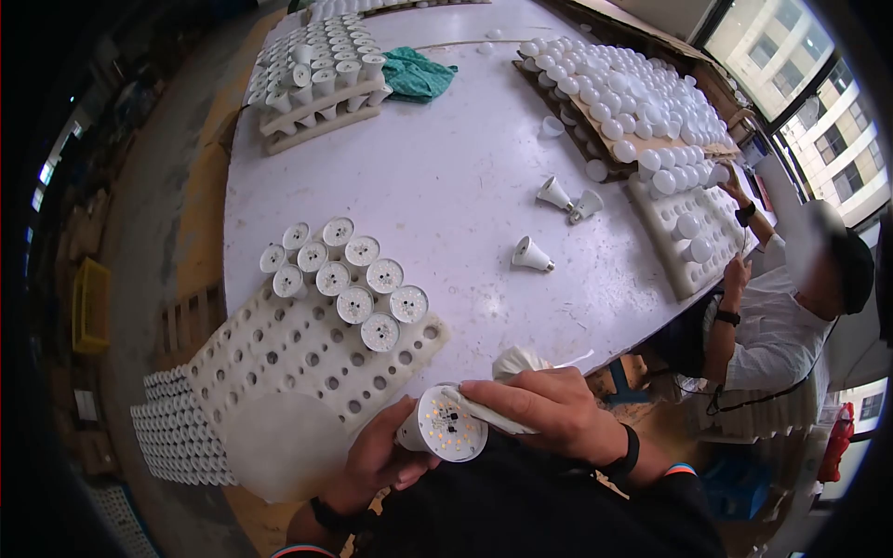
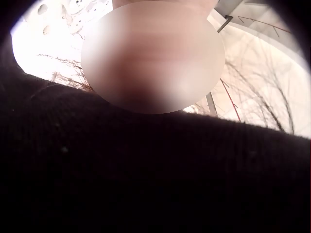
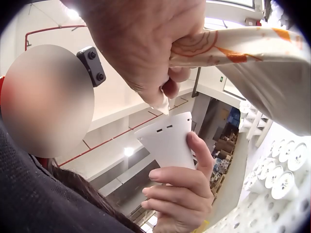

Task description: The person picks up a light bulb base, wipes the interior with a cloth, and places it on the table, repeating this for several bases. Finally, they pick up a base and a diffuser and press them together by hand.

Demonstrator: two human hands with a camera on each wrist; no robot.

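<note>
My left hand (image 1: 379, 454) grips a white LED bulb housing (image 1: 402, 433) by its side. The housing's open face shows a round circuit board (image 1: 452, 426) with yellow LEDs. In my right hand (image 1: 566, 409) is a white plastic bag with orange print (image 3: 218, 48), bunched in the fist. A pale tip of it pokes out below the fingers in the right wrist view, close to the housing's rim. Fingers of the right hand overlap the rim in the head view. Dark sleeve and a blurred patch fill most of the left wrist view.
A perforated foam tray (image 1: 279, 353) holds several bulb housings (image 1: 353, 304). Loose housings (image 1: 532, 254) lie mid-table. White domes (image 1: 642, 102) cover a board at the back right; another person (image 1: 772, 325) works beside a second foam tray (image 1: 684, 246). A green cloth (image 1: 419, 74) lies farther back.
</note>
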